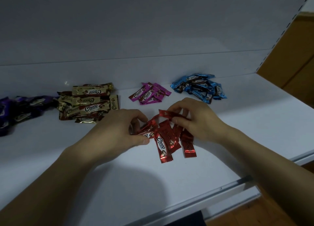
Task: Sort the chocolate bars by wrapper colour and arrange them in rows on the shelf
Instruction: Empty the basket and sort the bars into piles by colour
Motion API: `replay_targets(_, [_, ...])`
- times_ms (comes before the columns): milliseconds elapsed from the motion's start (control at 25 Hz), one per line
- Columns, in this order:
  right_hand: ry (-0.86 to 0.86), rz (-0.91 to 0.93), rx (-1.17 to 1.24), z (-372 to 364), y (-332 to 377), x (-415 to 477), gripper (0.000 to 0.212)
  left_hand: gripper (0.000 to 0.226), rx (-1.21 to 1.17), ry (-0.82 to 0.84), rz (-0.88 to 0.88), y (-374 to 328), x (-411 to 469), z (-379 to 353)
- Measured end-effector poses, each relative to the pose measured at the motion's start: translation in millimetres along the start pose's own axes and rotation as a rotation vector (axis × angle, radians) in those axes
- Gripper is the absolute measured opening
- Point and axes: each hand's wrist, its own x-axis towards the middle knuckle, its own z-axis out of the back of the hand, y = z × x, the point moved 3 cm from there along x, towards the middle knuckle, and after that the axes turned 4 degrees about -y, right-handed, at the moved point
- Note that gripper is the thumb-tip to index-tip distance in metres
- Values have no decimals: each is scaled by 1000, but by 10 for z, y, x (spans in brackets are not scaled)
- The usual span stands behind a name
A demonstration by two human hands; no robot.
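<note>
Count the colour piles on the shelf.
5: purple pile far left, partly cut off; gold pile beside it; pink pile mid-back; blue pile back right; red pile in front, in left hand and right hand.

Four heaps in a line along the back of the shelf (237, 124), a fifth bunch lying in front of them.

On my feed the leftmost heap (20, 110) sits at the left edge of view, butting against the second heap (88, 101) on its right. The third heap (149, 93) lies further right, apart from it. The rightmost heap (198, 88) is just beside that one, closest to the back wall (153, 30). In front of the third heap lies the front bunch (169, 141), its bars overlapping. My left hand (119, 129) grips its left side, and my right hand (195, 122) pinches one bar (168, 114) just above its rear.
</note>
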Motion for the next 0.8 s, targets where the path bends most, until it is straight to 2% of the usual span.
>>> replay_targets(80, [-65, -78, 124, 32, -4, -27, 17, 49, -22, 10, 9, 2, -1, -9])
replay_targets(200, [-110, -208, 463, 107, -13, -36, 19, 37, -9, 7, 9, -7, -5, 11])
replay_targets(240, [-113, -206, 457, 129, -26, -36, 20, 31, 0, 9, 9, -11, -9, 20])
replay_targets(360, [-95, -118, 172, 159, -29, -63, 16, 24, -17, 7, 1, -16, -12, 30])
replay_targets(480, [-34, 2, -18, 119, 87, -153, 12, 39, -117, 3, 16, -44, -17, 38])
replay_targets(560, [-81, -16, -15, 108, 151, -227, 23, 51, -166, 33, 24, -77, -18, 51])
replay_targets(640, [-93, -92, -16, 64, 230, -290, 51, 52, -162, 69, 13, -68, -23, 90])
replay_targets(720, [49, -130, -83, -106, 385, -344, 80, 30, -101, 46, -3, -33, -13, 176])
replay_targets(760, [118, -126, -144, -213, 469, -359, 86, 13, -54, 4, -11, -14, -2, 234])
replay_targets(800, [161, -111, -211, -316, 533, -365, 86, 8, -24, -50, -12, 5, 12, 283])
